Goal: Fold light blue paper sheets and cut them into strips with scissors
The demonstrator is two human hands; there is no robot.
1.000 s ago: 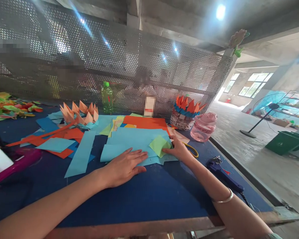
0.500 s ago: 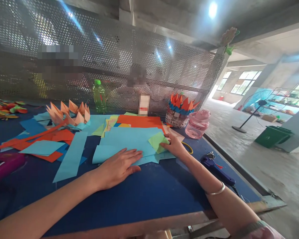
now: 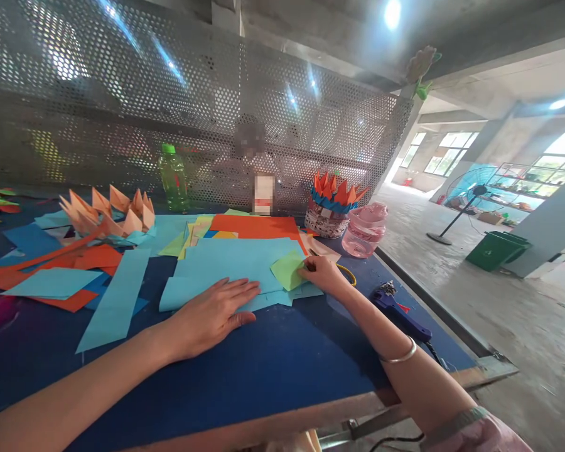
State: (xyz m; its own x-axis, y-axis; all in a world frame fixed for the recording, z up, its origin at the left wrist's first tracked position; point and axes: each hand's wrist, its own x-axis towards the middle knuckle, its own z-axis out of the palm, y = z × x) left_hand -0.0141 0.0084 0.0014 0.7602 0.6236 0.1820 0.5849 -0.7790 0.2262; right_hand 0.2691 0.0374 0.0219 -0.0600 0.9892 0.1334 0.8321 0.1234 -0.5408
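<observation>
My left hand [image 3: 221, 311] lies flat with outstretched fingers on a sheet of light blue paper [image 3: 235, 257], whose left end curls over in a fold. A small light green paper [image 3: 288, 270] rests on the right part of that sheet. At its right edge, my right hand [image 3: 324, 274] has thumb and fingers closed on it. Behind the blue sheet lie orange paper [image 3: 258, 227] and several yellow sheets. A light blue strip [image 3: 117, 295] lies to the left of my left hand.
Left are a peach folded-paper ring [image 3: 110, 213] and orange and blue scraps. A green-capped bottle [image 3: 173, 179] stands by the perforated panel. On the right are a basket with orange paper points [image 3: 327, 220], a pink bottle [image 3: 365, 231] and a blue glue gun [image 3: 400, 312].
My right hand's fingers have curled in more tightly at the green paper's edge. My left hand stays flat on the blue sheet. The whole view has shifted slightly.
</observation>
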